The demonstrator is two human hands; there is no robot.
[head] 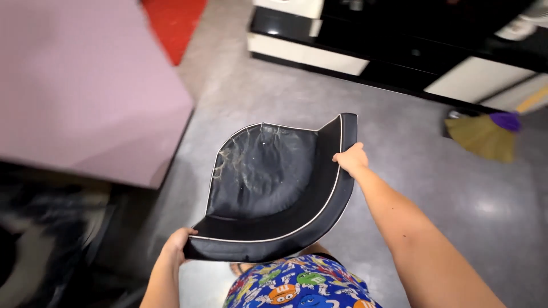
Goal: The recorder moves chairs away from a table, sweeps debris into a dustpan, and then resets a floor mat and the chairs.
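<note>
I hold a black curved chair (268,182) with white piping and a cracked, worn seat, tilted above the grey floor. My left hand (176,246) grips the lower left end of its low curved backrest. At the upper right end of that backrest, my right hand (351,159) is closed on the rim. The seat surface faces up toward me.
A bed with a pink cover (80,85) fills the left side. A black and white cabinet (388,45) runs along the back. A broom with a purple collar (485,134) lies at the right. A red mat (171,23) sits at the top. Grey floor (456,199) lies below.
</note>
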